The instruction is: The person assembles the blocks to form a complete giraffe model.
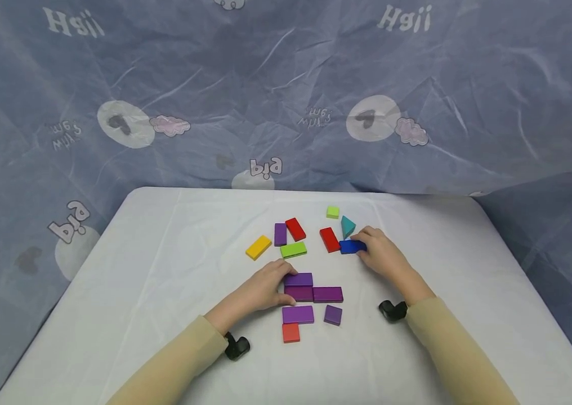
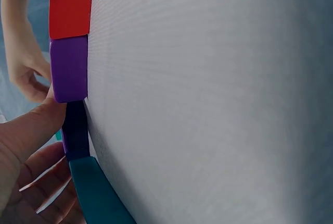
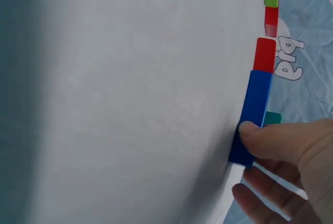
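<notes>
My left hand [image 1: 264, 286] grips two stacked-looking rows of purple blocks, fingers at the far edge of the upper purple block [image 1: 300, 279] and thumb at the near edge of the darker purple block [image 1: 298, 294]. The left wrist view shows the thumb at a dark purple block [image 2: 76, 130], beside a teal block [image 2: 100, 193] that the hand hides in the head view. Farther back, my right hand [image 1: 382, 252] pinches a blue block [image 1: 352, 247], thumb on its near side. Its left end meets a red block [image 1: 329, 240]; a teal triangular block [image 1: 348, 226] stands just behind.
Right of the left hand's blocks lies another purple block [image 1: 328, 294]. Nearer are a purple block [image 1: 298, 314], an orange-red block [image 1: 291, 333] and a small purple block [image 1: 333, 315]. Yellow [image 1: 258, 247], green [image 1: 293, 250] and other blocks lie behind on the white table [image 1: 174, 270].
</notes>
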Action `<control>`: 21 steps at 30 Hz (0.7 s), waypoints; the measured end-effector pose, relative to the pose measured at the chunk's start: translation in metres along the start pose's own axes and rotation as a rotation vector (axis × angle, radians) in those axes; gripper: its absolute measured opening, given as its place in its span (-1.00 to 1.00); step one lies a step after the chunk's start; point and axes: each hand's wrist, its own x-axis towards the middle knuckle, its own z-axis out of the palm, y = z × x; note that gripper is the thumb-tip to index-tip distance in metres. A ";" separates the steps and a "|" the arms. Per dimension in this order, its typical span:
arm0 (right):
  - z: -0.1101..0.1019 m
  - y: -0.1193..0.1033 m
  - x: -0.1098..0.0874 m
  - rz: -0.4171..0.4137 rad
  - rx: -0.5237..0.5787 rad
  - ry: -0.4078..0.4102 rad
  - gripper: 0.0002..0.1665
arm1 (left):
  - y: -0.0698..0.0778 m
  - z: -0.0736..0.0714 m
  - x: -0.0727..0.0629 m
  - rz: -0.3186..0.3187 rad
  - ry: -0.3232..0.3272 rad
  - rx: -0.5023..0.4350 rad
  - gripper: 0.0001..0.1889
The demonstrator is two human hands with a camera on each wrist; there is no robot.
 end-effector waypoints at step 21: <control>0.004 -0.053 -0.031 -0.070 0.163 -0.157 -0.60 | 0.002 -0.003 0.000 0.032 0.002 -0.011 -0.42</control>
